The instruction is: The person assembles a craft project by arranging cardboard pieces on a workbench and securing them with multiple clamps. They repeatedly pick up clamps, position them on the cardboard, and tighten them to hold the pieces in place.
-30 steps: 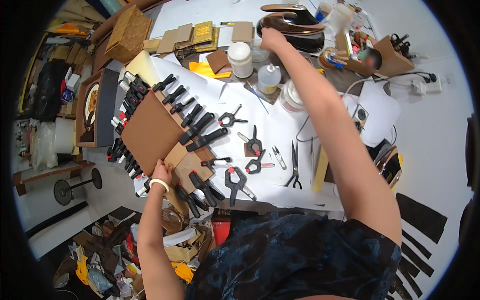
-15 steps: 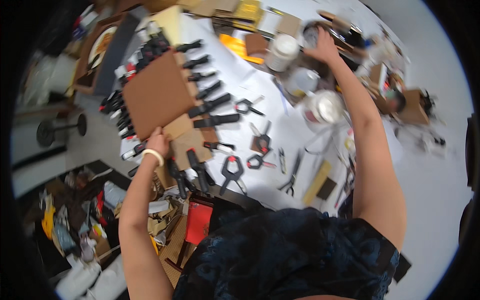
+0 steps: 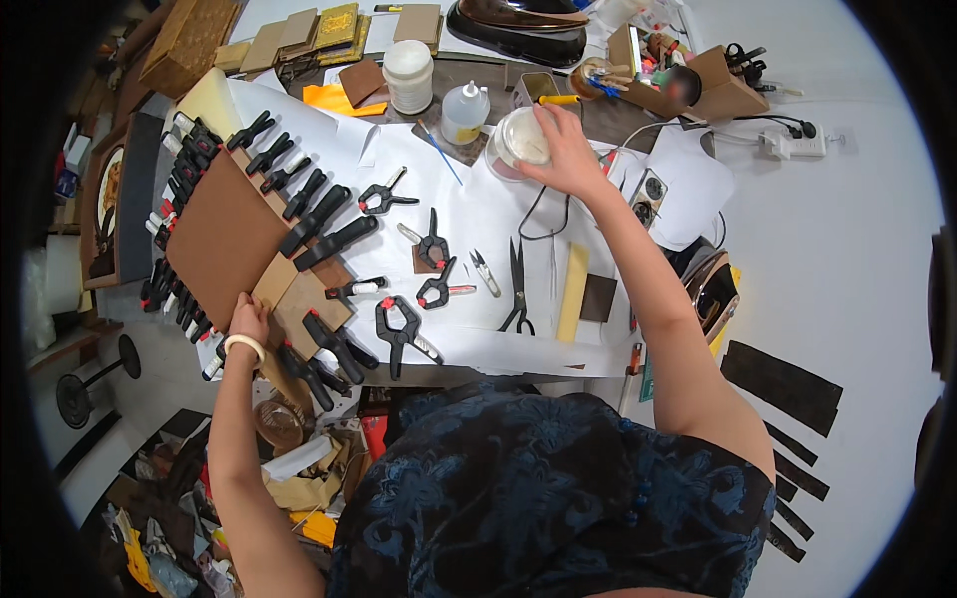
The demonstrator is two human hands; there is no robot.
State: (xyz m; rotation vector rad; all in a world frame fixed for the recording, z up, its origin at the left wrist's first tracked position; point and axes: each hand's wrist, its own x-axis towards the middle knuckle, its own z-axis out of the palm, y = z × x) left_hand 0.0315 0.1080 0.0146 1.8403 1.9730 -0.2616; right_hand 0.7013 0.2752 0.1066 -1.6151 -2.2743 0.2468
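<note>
My left hand [image 3: 249,319], with a pale bangle at the wrist, is closed at the near corner of a flat brown panel [image 3: 224,234]. Black spring clamps [image 3: 317,221] line the panel's sides, and a tan piece [image 3: 299,289] extends beside the hand. My right hand [image 3: 570,154] curls its fingers round the top of a clear jar [image 3: 506,157] with a whitish lid, which stands on the table. Left of that jar are a squeeze bottle [image 3: 465,115] and a white tub [image 3: 408,78].
Loose clamps [image 3: 404,334], thread snips [image 3: 484,273], black scissors [image 3: 517,289] and a yellow strip [image 3: 573,291] lie on the white paper. A black cord [image 3: 543,235] loops near the jar. At the right, a power strip [image 3: 796,143] is against the wall.
My right hand has come back from a container farther off to the nearer jar and now holds its top. The view has shifted; my left hand stays at the panel's near corner.
</note>
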